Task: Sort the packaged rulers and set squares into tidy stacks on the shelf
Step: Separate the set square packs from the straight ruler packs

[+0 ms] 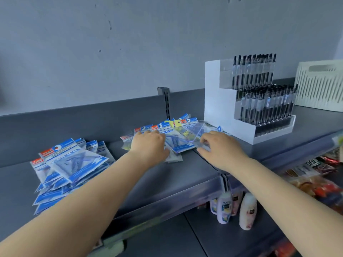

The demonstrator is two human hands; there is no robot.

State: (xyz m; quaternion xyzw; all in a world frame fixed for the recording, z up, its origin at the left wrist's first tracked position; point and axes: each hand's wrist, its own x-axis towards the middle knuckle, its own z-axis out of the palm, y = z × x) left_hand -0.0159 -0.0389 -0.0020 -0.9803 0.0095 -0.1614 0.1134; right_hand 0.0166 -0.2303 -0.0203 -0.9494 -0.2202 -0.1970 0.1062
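Note:
Two heaps of blue-and-white packaged set squares lie on the grey shelf (pixel 185 175). The left heap (pixel 70 164) is a loose fanned stack near the shelf's front. The middle heap (pixel 176 132) is scattered by the back panel. My left hand (pixel 150 145) rests palm down on the middle heap's left side, fingers spread over the packets. My right hand (pixel 220 149) pinches the lower edge of a clear plastic packet (pixel 196 134) that tilts up off the heap's right side.
A white tiered display of black pens (pixel 259 101) stands right of the heap. A cream slotted basket (pixel 319 86) sits at the far right. Below the shelf stand white bottles (pixel 246 210) and hanging packets (pixel 311 167). A slotted upright (pixel 167 102) rises behind the heap.

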